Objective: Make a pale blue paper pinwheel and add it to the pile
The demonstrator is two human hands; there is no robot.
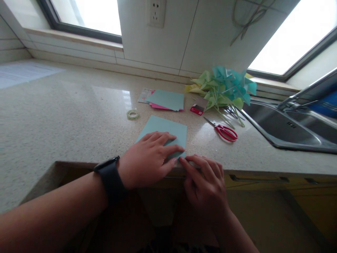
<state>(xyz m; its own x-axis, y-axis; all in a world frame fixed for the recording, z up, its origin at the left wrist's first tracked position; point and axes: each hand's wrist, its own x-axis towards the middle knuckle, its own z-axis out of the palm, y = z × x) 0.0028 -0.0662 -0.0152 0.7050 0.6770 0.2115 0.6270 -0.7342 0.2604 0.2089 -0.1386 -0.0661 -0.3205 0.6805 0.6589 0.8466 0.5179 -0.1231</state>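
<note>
A light blue sheet of paper point(163, 124) lies at the front edge of the countertop. Across it rests my left hand point(155, 154), palm down with fingers spread, pressing on the paper; a dark watch is on that wrist. My right hand point(206, 182) is at the sheet's near right corner, fingers curled and the index fingertip touching the paper's edge. The right thumb is partly hidden, so whether the corner is pinched cannot be made out. Behind the sheet sits a stack of light blue and pink paper point(168, 99).
A roll of tape point(133, 114) lies left of the stack. To the right are a small red box point(197, 108), red-handled scissors point(223, 132) and a bunch of green and blue paper flowers point(226, 84). A steel sink point(273, 140) borders the counter at right; printed sheets point(23, 73) lie far left.
</note>
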